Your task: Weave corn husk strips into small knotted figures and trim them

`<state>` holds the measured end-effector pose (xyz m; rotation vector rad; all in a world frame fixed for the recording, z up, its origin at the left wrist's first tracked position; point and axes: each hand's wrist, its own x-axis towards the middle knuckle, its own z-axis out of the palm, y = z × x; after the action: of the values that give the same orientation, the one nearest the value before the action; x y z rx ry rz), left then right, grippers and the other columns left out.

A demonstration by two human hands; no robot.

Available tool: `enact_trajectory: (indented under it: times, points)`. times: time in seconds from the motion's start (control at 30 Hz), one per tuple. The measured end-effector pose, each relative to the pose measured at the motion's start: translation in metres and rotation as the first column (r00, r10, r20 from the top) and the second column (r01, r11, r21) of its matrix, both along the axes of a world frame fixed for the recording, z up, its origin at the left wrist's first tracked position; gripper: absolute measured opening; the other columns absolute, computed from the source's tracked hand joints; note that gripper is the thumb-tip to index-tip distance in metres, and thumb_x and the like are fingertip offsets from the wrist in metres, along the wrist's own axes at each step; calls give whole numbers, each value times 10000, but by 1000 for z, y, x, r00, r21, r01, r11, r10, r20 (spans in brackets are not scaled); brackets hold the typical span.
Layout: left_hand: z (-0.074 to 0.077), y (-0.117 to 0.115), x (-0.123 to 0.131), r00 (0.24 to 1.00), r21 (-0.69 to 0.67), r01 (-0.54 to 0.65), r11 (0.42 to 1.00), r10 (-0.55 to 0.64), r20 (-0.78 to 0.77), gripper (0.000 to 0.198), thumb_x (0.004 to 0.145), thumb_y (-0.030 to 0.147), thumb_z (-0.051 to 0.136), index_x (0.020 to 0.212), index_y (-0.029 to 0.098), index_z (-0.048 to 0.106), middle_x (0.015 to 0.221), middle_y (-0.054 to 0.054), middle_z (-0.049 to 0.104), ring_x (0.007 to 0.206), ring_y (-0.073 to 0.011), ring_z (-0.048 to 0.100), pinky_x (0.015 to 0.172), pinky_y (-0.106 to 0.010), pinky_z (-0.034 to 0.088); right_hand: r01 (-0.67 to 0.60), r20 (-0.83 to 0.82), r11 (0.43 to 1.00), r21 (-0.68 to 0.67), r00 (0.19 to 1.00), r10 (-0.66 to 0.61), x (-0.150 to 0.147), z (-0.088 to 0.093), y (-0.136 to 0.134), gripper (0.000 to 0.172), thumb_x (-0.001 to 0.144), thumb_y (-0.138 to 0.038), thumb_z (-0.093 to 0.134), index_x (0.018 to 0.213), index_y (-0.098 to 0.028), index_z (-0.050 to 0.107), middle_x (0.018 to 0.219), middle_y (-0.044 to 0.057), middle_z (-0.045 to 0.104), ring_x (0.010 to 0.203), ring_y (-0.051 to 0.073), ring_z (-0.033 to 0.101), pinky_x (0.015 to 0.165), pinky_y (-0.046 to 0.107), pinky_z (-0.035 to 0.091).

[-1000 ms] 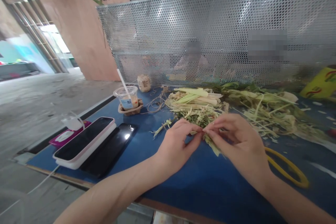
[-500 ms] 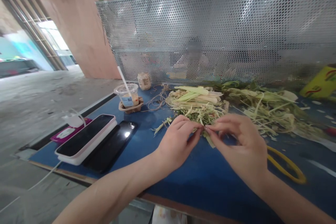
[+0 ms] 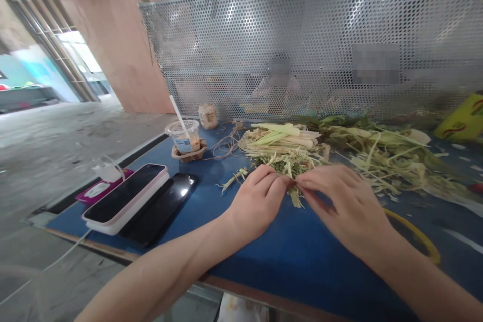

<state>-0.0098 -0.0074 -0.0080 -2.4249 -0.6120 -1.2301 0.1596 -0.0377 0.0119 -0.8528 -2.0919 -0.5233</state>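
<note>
My left hand [image 3: 260, 201] and my right hand [image 3: 341, 201] meet over the blue table, both closed, thumbs and forefingers pinched tip to tip. A small pale-green strip of corn husk [image 3: 296, 197] shows just below the fingertips; its upper end is hidden in the pinch. Right behind the fingers lies a heap of shredded green husk bits [image 3: 281, 165]. Beyond that is a stack of flat, pale corn husks [image 3: 281, 136]. A thin scrap of husk [image 3: 234, 180] lies left of the heap.
More loose husks [image 3: 377, 146] spread to the right, near a yellow ring [image 3: 415, 234]. On the left are a lidded cup [image 3: 184, 141] with a straw, a pink-edged phone [image 3: 124, 198] and a black phone [image 3: 162, 211]. Twine [image 3: 226, 146] trails behind. A perforated metal screen [image 3: 241, 50] stands at the back.
My right hand has turned over and its fingers have closed more tightly beside the left fingertips. The husk strip beneath them has shifted slightly left. My left hand has barely moved.
</note>
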Motion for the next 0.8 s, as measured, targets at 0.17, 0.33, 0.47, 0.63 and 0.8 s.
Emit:
enact_trajectory:
  times: [0.17, 0.33, 0.47, 0.63, 0.8]
  points:
    - [2, -4, 1, 1000, 22, 13, 1000, -13, 24, 132, 790, 64, 496, 918, 91, 509, 762, -52, 624, 714, -142, 496, 693, -283, 480, 58, -28, 995, 76, 998, -56, -6, 1, -4, 192, 768, -75, 533, 931, -175, 508, 750, 50, 638, 721, 178, 591, 680, 325, 468]
    - [6, -7, 1, 998, 32, 39, 999, -41, 57, 134, 783, 48, 495, 910, 87, 511, 741, -55, 628, 676, -134, 502, 682, -294, 481, 55, 18, 988, 141, 998, -58, -7, -1, -7, 313, 727, -47, 579, 1003, -166, 494, 796, 67, 636, 729, 187, 576, 681, 331, 480]
    - [9, -11, 2, 991, -22, 87, 996, -84, 108, 118, 786, 47, 484, 879, 98, 534, 724, -54, 632, 685, -136, 512, 677, -288, 480, 50, 57, 972, 227, 996, -65, -7, -3, -7, 344, 714, -43, 590, 1024, -143, 478, 815, 100, 635, 750, 206, 573, 665, 346, 488]
    - [11, -18, 3, 948, -409, 186, 893, -53, 315, 92, 786, 96, 510, 801, 146, 586, 699, -18, 628, 694, -109, 544, 639, -209, 471, -16, 83, 948, 318, 997, -11, -4, -4, -5, 328, 699, -53, 606, 992, -115, 472, 802, 135, 634, 781, 233, 575, 631, 370, 499]
    - [15, -19, 2, 913, -690, 334, 642, -39, 405, 128, 808, 185, 500, 762, 162, 616, 690, -16, 643, 695, -119, 582, 624, -214, 464, -96, 111, 954, 282, 992, 67, 3, -5, -7, 220, 726, -46, 569, 894, -161, 486, 825, 117, 644, 771, 216, 580, 670, 389, 496]
